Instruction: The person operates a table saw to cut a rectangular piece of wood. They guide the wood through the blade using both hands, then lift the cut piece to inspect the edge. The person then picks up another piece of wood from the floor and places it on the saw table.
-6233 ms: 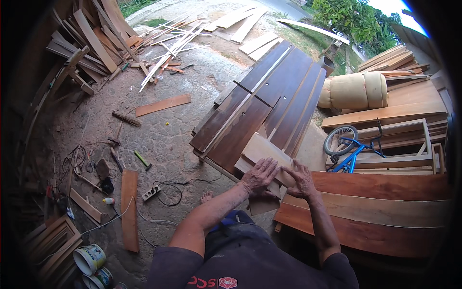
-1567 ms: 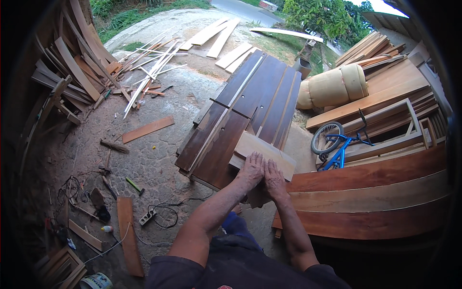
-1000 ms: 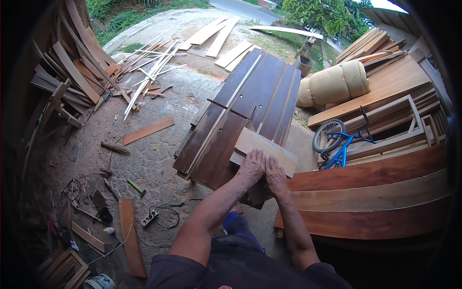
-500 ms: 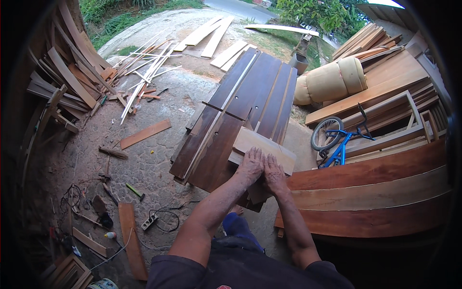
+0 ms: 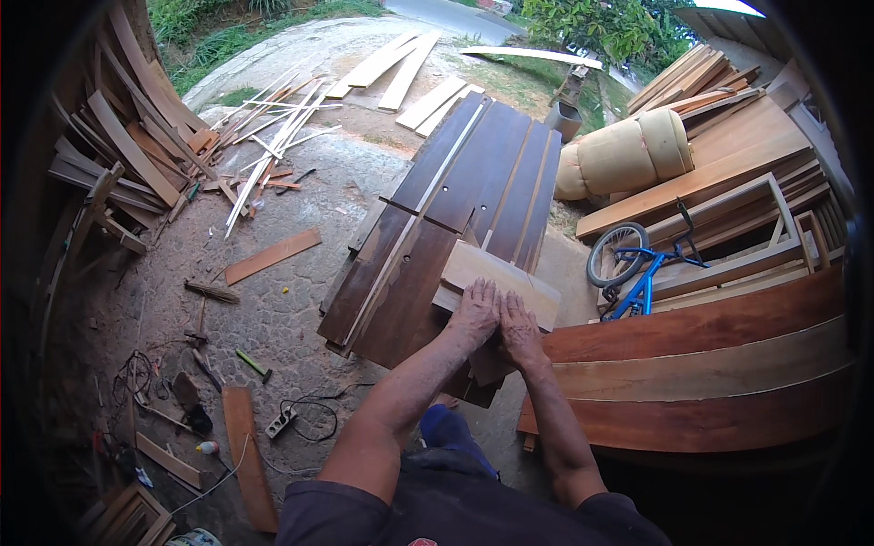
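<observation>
Left hand [image 5: 476, 317]: laid on the pale board [image 5: 496, 267], fingers straight, close together and pointing away from me; the thumb is hidden, so I cannot tell whether it pinches.
Right hand [image 5: 521, 329]: flat beside the left, fingers also together, resting on the same wood; I cannot see this thumb's hold either.
Board: smooth, light and rectangular, set slantwise over the near right end of the worktop [image 5: 401, 314]; a second pale piece [image 5: 445, 298] shows under its left side.
Worktop: dark brown planks with a dull sheen, lighter stripes between them and small round spots; long straight edges run away from me, the left one stepped.
Panel [image 5: 683, 369]: three broad wooden strips, red, tan, red, at my right; its left end comes near my forearm, so room on that side is tight.
Floor [image 5: 319, 282]: rough, cracked concrete, giving a wide lane between the worktop's left edge and the tools.
Power strip [image 5: 281, 421]: blocky and pale, beside looped black cord.
Hammer [image 5: 251, 363]: green handle, dark head.
Bike [image 5: 646, 278]: blue frame, round tyre, against timber at the right.
Roll [image 5: 628, 153]: thick, yellowish cylinder, bulging between creases, beyond the worktop's right edge.
Sticks [image 5: 267, 171]: thin, pale, crossed in a loose heap.
Planks [image 5: 411, 72]: flat, straight-edged, pale, past the worktop's far end.
</observation>
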The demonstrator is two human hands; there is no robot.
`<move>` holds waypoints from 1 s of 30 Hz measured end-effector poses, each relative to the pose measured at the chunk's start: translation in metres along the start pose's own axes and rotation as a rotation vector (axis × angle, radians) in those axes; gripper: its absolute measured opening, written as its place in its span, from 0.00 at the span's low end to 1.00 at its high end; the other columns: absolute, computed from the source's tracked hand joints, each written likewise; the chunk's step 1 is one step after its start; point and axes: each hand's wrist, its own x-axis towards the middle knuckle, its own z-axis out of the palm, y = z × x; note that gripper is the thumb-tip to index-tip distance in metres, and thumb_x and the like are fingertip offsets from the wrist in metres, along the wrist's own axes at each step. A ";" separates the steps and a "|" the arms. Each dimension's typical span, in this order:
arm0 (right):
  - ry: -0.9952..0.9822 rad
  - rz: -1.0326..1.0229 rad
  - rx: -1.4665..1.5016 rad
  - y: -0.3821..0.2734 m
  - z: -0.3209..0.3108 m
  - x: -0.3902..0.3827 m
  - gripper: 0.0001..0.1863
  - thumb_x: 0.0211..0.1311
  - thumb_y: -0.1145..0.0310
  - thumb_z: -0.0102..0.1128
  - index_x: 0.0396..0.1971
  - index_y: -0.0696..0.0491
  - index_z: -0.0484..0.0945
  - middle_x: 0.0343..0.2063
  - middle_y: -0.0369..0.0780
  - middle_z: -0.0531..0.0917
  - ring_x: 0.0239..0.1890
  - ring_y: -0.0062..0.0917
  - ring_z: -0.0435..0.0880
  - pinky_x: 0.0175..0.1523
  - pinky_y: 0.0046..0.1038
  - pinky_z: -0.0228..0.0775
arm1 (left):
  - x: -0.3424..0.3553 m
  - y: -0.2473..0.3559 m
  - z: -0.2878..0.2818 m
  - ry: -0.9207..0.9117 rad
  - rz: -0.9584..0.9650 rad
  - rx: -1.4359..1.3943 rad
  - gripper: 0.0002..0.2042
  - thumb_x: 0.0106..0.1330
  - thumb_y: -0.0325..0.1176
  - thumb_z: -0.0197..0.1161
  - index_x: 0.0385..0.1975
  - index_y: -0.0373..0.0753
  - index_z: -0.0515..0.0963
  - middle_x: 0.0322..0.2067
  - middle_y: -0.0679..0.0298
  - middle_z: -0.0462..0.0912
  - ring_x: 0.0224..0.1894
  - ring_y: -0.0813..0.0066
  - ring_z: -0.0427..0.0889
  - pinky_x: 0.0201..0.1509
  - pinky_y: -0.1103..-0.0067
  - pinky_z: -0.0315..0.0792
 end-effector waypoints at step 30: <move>-0.011 0.005 0.010 0.011 -0.008 0.015 0.50 0.48 0.67 0.71 0.71 0.56 0.52 0.72 0.47 0.54 0.75 0.40 0.51 0.71 0.52 0.52 | 0.021 -0.006 0.001 0.005 -0.014 -0.028 0.25 0.69 0.33 0.46 0.64 0.29 0.64 0.67 0.42 0.61 0.70 0.41 0.59 0.72 0.54 0.56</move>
